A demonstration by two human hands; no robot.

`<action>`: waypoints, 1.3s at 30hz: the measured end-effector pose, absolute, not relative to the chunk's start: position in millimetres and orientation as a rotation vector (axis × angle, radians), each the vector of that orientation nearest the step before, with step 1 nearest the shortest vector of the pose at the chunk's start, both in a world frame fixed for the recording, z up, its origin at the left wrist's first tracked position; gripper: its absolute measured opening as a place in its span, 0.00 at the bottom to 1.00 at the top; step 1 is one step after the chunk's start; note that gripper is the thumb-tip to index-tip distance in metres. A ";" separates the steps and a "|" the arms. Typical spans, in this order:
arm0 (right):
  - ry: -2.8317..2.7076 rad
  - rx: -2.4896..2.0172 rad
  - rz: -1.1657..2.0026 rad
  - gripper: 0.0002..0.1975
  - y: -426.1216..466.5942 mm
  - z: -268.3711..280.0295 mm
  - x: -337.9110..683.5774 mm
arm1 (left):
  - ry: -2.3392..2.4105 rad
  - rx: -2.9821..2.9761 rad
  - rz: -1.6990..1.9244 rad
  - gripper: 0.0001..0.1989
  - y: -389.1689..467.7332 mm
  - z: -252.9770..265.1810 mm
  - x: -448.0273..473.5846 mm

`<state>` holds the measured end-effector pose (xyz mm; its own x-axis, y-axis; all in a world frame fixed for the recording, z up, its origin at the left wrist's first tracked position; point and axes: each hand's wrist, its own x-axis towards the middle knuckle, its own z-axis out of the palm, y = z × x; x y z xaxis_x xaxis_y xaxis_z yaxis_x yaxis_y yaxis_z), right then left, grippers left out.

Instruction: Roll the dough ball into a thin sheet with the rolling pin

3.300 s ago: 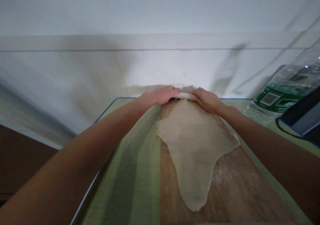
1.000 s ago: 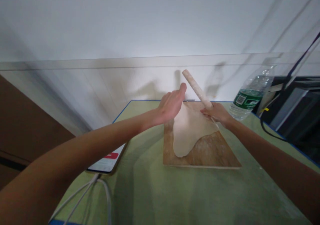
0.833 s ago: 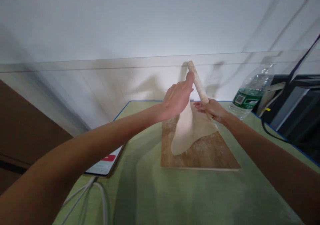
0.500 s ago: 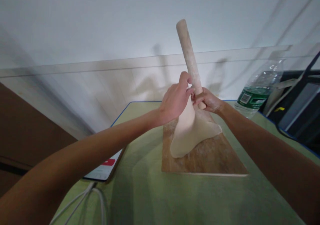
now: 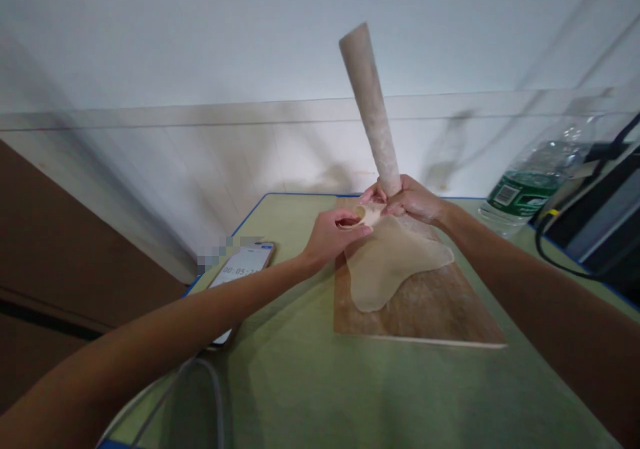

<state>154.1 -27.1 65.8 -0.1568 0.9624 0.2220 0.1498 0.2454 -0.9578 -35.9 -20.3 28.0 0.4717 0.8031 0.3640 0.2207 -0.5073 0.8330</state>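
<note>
A floury rolling pin [image 5: 373,106] stands tilted, its lower end gripped by my right hand [image 5: 413,200]. Below it a thin, uneven sheet of dough [image 5: 390,262] lies on a wooden board [image 5: 425,316]. My left hand [image 5: 333,236] pinches the far left edge of the dough, which is lifted and curled between thumb and fingers. Fingers of the right hand also reach the dough's far edge, close beside the left hand. The pin's lowest tip is hidden by the right hand.
A phone [image 5: 245,260] showing a timer lies left of the board, partly behind my left forearm, with a white cable [image 5: 217,396] near it. At the right stand a clear bottle with a green label [image 5: 523,192] and dark equipment [image 5: 600,222]. A white wall [image 5: 200,49] rises behind the table.
My left hand has moved down and left from the rolling pin, bringing the raised dough edge lower. The dough lies flatter. The pin is still in my right hand.
</note>
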 end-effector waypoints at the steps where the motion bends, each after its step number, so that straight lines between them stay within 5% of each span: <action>1: -1.551 -1.096 1.056 0.11 -26.4 63.6 152.7 | 0.849 2.008 0.991 0.10 -20.4 29.0 -36.3; 12: -1.761 -1.147 1.068 0.08 -17.6 65.6 144.5 | 0.901 1.978 1.111 0.09 -16.7 44.7 -29.6; 16: -1.746 -1.094 1.054 0.10 -18.3 64.6 148.0 | 1.017 1.949 1.064 0.21 -24.2 22.8 -37.8; 20: -1.788 -1.073 1.063 0.12 -21.4 65.2 152.1 | 1.151 2.025 0.865 0.15 -26.8 20.1 -41.5; 26: -1.806 -1.160 0.943 0.13 -24.0 65.1 158.8 | 1.126 2.093 0.957 0.19 -17.4 52.5 -26.3; 30: -1.702 -1.150 0.856 0.17 -32.4 69.2 168.5 | 1.069 1.970 1.047 0.11 -17.3 54.5 -19.0; 39: -1.516 -1.085 0.667 0.22 -69.5 102.8 193.4 | 1.114 2.288 0.833 0.17 -38.0 54.7 -12.2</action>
<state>193.4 -69.5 102.8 0.0222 0.8958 0.4440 0.2774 0.4211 -0.8635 -12.2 -38.0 54.7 0.4888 0.8125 0.3176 0.5343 -0.5666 0.6273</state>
